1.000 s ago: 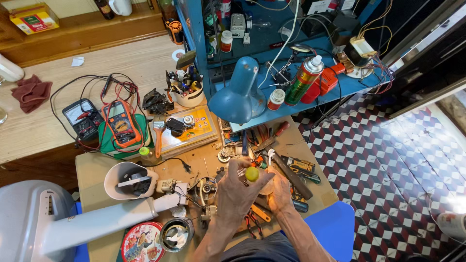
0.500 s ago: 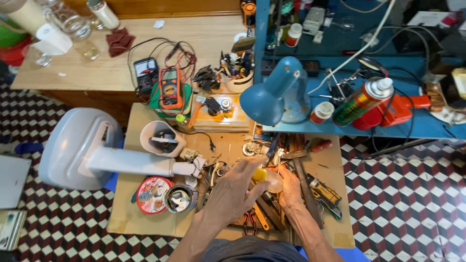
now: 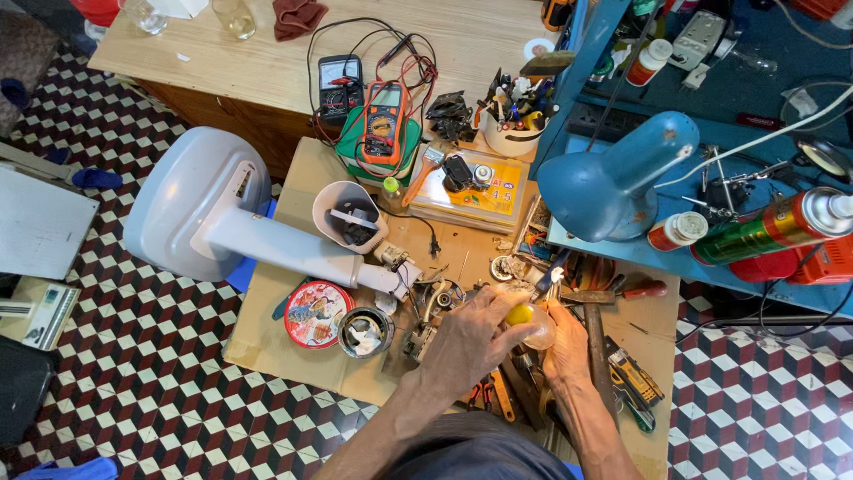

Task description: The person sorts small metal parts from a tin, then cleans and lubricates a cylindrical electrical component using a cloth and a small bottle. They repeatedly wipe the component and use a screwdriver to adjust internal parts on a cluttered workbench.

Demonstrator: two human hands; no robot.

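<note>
Down at the cluttered workbench, the left hand [image 3: 466, 342] and right hand [image 3: 564, 347] close together around a yellow-handled screwdriver [image 3: 524, 313], near a round red tin [image 3: 317, 313].

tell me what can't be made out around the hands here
- Head view: what the left hand and right hand hold. Only a yellow knob and a clear part show; fingers cover the rest.
- Head view: the pliers lie partly under the left forearm.
- Head view: the spray can is cut off by the right edge.
- Head view: the small parts in the round tin are too small to tell.
</note>
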